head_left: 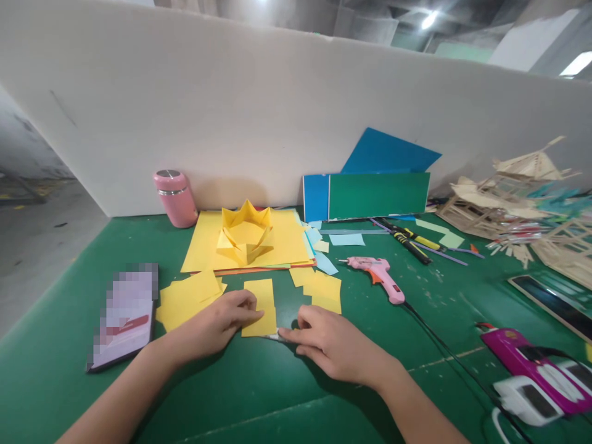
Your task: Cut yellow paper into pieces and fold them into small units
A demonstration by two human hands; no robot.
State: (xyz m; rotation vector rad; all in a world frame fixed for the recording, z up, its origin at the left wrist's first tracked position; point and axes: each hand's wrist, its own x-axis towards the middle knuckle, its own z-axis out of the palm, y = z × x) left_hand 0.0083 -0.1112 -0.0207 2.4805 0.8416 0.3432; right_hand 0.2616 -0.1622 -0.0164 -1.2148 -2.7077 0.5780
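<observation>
Hands, left hand (221, 322) and right hand (329, 343), press yellow paper (261, 308) flat.

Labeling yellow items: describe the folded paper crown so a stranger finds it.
Start at the pink bottle by the white wall. Right of it lies a stack of yellow sheets; the folded paper crown sits on top. It alone stands up, with zigzag points; other yellow pieces lie flat.

phone (124, 314): screen blurred | white charger (531, 398): cut by right edge | forearms: cut off below
</observation>
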